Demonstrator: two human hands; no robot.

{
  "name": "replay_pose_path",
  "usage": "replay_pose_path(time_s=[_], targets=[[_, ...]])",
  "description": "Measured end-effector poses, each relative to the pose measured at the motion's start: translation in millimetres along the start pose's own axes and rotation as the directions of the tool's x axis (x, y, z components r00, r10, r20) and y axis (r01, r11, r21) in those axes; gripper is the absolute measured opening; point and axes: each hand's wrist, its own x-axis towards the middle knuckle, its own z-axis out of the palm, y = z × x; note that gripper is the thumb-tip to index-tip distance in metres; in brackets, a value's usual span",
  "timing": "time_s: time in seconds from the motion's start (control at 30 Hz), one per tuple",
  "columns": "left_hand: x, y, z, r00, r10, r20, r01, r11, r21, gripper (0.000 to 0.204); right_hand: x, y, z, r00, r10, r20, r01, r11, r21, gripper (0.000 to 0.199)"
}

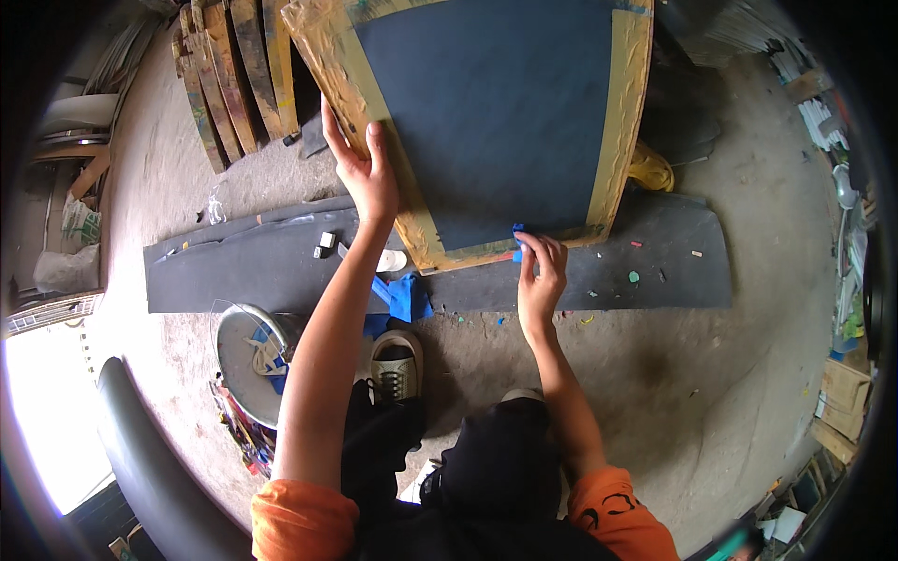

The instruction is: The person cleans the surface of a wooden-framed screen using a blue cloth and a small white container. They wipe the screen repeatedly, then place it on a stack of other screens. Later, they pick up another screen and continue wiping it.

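At the far middle of the scene, a tape-edged frame with a dark panel leans up, its near edge above a dark mat spread across the concrete floor. On its left side, the left hand holds the frame by its edge, thumb along the front of the tan border and fingers toward the outer side. At the near edge, right of the middle, the right hand is narrow, thumb and fingertips drawn together on a small blue scrap that lies against the border.

Between the 2 forearms, nearer than the frame, a crumpled blue cloth lies over the near edge of the mat. Farther left on the mat is a small white-and-black block. Right of the right hand, a green bit and other small coloured scraps dot the mat.

Near left, just beside the left forearm, stands a metal bucket with white and blue pieces inside. Far left, stained wooden slats stand close together. To the right, partly behind the frame, a yellow object shows; its kind is unclear.
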Motion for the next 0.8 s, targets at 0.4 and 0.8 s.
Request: replay_pose_path(time_s=[0.4,0.8], targets=[[-2,-4,-2,1.0,-0.002,-0.008,0.003,1.0,0.004,0.059,14,11,19,0.983,-0.165,-0.081,0.139,0.955,-0.261,0.02],[-3,-6,-1,1.0,0.012,0.0,-0.012,0.999,0.032,0.059,10,26,20,0.881,-0.434,0.188,0.471,0.837,-0.277,0.015]])
